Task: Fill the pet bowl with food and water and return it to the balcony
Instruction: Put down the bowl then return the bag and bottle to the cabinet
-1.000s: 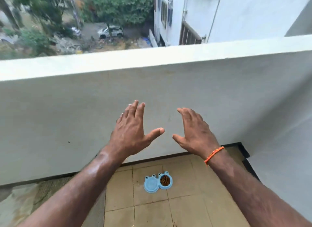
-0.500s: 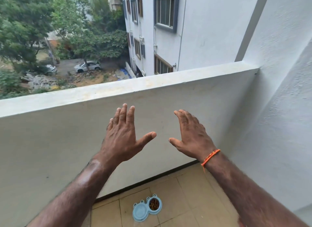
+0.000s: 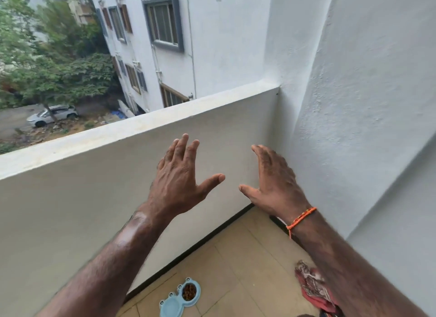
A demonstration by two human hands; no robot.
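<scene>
Nearest, at the bottom edge, the blue double pet bowl (image 3: 180, 299) sits on the tan floor tiles (image 3: 247, 264) of the balcony, close to the foot of the parapet wall. Its right cup holds brown dry food; its left cup shows only pale blue, and whether there is water in it cannot be told. Nothing touches the bowl. To the right on the tiles, partly hidden behind the right forearm, lies a crumpled red patterned cloth (image 3: 311, 286), well apart from the bowl.

Above the floor, both arms reach forward. The left hand (image 3: 179, 179) is held up with its back to the camera, fingers straight and close together, thumb spread to the right, gripping nothing. The right hand (image 3: 273, 182) is just beside it, thumb pointing left toward the other thumb without touching, fingers extended and empty. An orange thread bracelet (image 3: 300, 218) circles the right wrist.

Behind the hands runs the white parapet wall (image 3: 82, 198), meeting a white side wall (image 3: 365, 127) in the far right corner. Beyond the parapet stands a white building (image 3: 200, 45) with grey-framed windows, green trees (image 3: 54, 64) to the left, and a white car (image 3: 50, 116) parked on the ground below.
</scene>
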